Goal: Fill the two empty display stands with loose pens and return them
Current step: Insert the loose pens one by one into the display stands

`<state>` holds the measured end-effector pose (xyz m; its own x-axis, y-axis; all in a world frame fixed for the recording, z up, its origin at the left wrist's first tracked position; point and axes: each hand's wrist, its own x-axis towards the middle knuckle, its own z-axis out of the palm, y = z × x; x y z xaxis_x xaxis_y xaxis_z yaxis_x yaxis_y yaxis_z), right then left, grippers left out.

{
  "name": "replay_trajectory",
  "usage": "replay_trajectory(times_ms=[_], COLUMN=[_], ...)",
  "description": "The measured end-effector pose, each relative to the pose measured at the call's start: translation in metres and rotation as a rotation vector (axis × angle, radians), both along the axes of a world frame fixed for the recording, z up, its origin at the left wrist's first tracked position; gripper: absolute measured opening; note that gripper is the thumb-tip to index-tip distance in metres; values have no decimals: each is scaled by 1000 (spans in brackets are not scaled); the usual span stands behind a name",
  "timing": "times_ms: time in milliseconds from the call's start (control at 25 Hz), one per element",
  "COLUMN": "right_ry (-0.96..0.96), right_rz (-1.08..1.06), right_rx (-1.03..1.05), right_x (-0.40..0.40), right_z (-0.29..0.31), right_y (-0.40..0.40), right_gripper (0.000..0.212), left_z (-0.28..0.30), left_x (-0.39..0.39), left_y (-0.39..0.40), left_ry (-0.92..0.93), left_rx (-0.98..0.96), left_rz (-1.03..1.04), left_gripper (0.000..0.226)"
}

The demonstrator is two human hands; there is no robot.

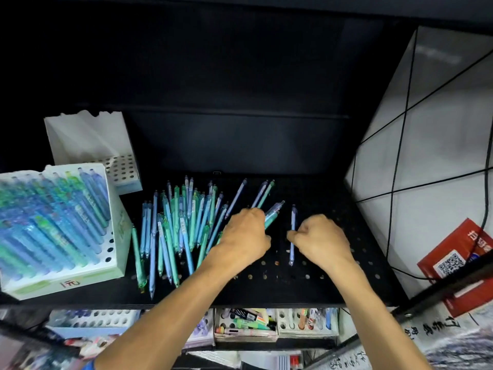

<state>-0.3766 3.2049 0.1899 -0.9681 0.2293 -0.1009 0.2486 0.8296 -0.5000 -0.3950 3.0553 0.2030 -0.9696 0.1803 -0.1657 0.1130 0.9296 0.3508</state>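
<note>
My right hand [321, 240] pinches a single blue pen [293, 235] at mid-barrel, its long axis running away from me, while my left hand [246, 235] grips a small bundle of pens [272, 213] jutting past its knuckles. The loose pens [176, 228] fan out just left of that hand. Further left, the near display stand [117, 252] is almost full; the perforated stand [124, 170] behind it holds none.

**user1:** what's off to the right? white tiled wall [437, 145] with dark grout lines, a thin black cable [400, 145] hanging down it — plus a red cardboard box with a QR code sticker [458, 259].

**user2:** yep, and below the black perforated metal shelf [333, 287] — white holed trays of mixed markers [248, 325], kinda blurry.
</note>
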Motion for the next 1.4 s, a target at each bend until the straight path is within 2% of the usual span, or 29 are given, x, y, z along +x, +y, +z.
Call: replay_trajectory(times_ms=[80, 200, 320, 480, 600, 680, 840, 920, 1120, 1160, 1240, 1320, 1400], right_ry=[-6, 24, 65, 119, 141, 153, 88, 50, -39, -37, -28, 13, 38], right_rz=[-14, -7, 5, 41, 45, 34, 114, 172, 350, 403, 453, 367, 284], right_rx=[-113, -175, -236, -434, -475, -597, -758, -758, -565, -520, -493, -457, -235], right_x=[1, 5, 6, 5, 5, 6, 1, -5, -18, -19, -20, -24, -27], right_z=[0, -3, -5, -8, -9, -5, 16, 28, 42, 44, 45, 38, 25], right_y=[3, 4, 5, 7, 4, -1, -25, -33, -56, -60, -64, -64, -69], right_gripper=[34, 31, 30, 30, 30, 32, 23, 22, 21, 22, 25, 31, 38], left_z=[-3, -3, -2, 1, 1, 3, 15, 17, 7, 6, 6, 9, 13], left_x=[0, -4, -8, -7, -8, -10, -13, -12, -11, -11, -13, -16, -16], left_y=[2, 0, -5, -7, -11, -14, -14, -17, -31, -37, -50, -65, -78], left_ry=[39, 37, -9, -8, 19, -13, -318, -416, -494, -493, -462, -409, -394], left_rx=[23, 92, 74, 44, 71, 258, 1043, 1242, 1455, 1470, 1526, 1595, 1648], left_rz=[-11, 33, 46, 52, 47, 93, 436, 541, 615, 611, 615, 663, 714], left_gripper=[34, 42, 46, 47, 34, 24, 8, 14, 51, 52, 38, 29, 28])
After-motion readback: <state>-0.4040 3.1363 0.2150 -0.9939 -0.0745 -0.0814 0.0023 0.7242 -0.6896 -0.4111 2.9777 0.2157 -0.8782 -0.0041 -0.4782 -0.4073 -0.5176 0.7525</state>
